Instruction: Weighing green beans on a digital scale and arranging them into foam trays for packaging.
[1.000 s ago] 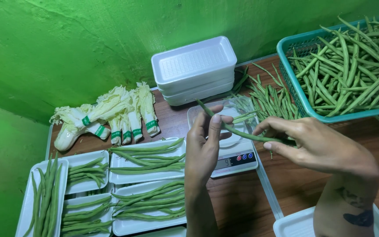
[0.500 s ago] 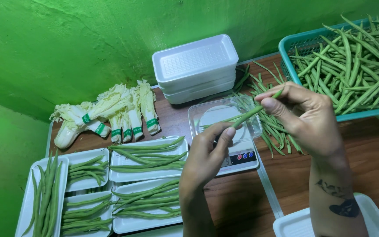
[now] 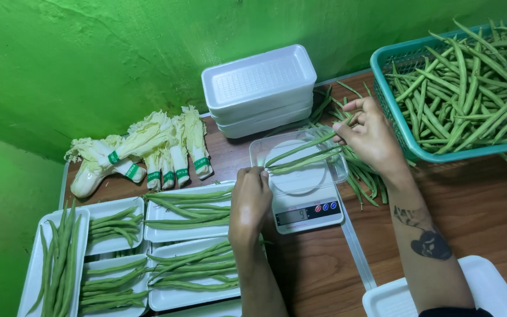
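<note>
While both hands lay green beans (image 3: 303, 154) on the scale (image 3: 303, 196), left hand (image 3: 251, 199) and right hand (image 3: 371, 136) fingers pinch them; weighing seems underway.

We see a rough bright green plastered wall (image 3: 89, 53) behind, paler green surface (image 3: 1, 223) lower left, dark reddish-brown wood-grain counter (image 3: 488, 199), pale strip (image 3: 356, 246) crossing it, even soft light, no hard shadows

Your scale (image 3: 305, 202) sits mid-frame, beans (image 3: 300, 157) in its clear tray (image 3: 335, 167). Filled trays (image 3: 189, 211) lie lower left. The bean basket (image 3: 391, 111) sits upper right.
</note>
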